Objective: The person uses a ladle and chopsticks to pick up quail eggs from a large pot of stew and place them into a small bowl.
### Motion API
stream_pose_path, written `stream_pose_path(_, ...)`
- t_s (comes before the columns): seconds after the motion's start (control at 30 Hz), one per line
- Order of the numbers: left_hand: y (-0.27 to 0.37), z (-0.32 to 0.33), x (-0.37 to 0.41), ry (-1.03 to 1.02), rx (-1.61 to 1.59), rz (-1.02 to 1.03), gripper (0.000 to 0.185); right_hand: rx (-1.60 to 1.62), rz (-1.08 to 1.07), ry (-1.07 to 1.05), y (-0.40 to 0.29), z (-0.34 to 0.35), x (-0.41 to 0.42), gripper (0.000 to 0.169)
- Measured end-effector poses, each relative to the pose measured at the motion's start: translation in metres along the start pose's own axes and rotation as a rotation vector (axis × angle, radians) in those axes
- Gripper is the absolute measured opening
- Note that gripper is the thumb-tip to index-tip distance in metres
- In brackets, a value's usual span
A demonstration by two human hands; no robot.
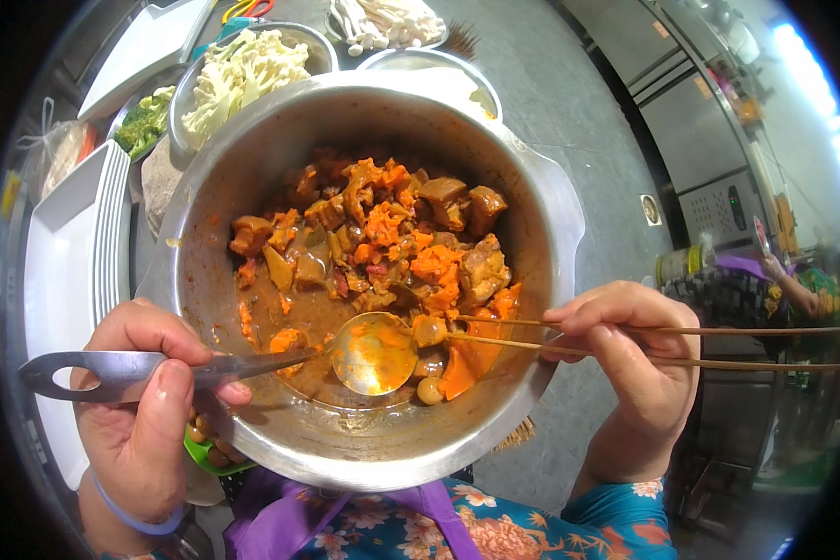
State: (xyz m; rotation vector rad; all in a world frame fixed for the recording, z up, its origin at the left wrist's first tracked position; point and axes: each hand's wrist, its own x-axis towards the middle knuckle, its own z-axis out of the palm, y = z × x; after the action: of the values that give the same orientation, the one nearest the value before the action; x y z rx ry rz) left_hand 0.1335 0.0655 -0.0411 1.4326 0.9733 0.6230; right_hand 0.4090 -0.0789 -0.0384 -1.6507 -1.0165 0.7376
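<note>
A large metal pot [301,448] stands before me with brown meat chunks [485,269], soft orange pieces [385,224] and brown sauce [308,378] in it. My left hand [147,399] grips the flat handle of a metal ladle [381,357], whose sauce-smeared bowl lies low in the pot. In my right hand [630,350] is a pair of long wooden chopsticks [742,330]. Their tips meet a small round egg-like piece [429,330] at the ladle's right rim; whether they pinch it is unclear. Another small round egg [430,390] sits in the sauce just below.
Stacked white trays [63,231] stand at left. Beyond the pot are bowls of cauliflower [252,77], broccoli [147,122] and white mushrooms [392,21]. A green container [199,451] with small round eggs sits below the pot's left rim. At far right, another person [805,294] is partly visible.
</note>
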Motion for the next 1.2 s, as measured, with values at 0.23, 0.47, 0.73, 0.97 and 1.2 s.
stream_pose_path(0.23,-0.003,0.003,-0.001,0.057,0.015,0.060,0.012,-0.080,-0.133,-0.096,0.001,0.006,-0.001,0.014)
stream_pose_path(0.47,-0.006,0.003,0.001,0.072,0.022,0.041,0.012,0.017,-0.036,-0.079,0.002,0.007,0.004,0.014)
stream_pose_path(0.73,-0.014,-0.007,-0.011,0.158,0.126,0.052,0.010,-0.104,-0.021,0.007,-0.009,0.017,0.023,0.019)
stream_pose_path(0.97,-0.014,-0.001,-0.008,0.157,0.134,0.034,0.010,-0.270,-0.180,-0.301,0.001,0.022,0.036,0.014)
stream_pose_path(1.2,-0.013,-0.013,-0.006,0.206,0.208,0.221,0.012,-0.027,0.030,-0.154,0.002,0.037,0.032,0.019)
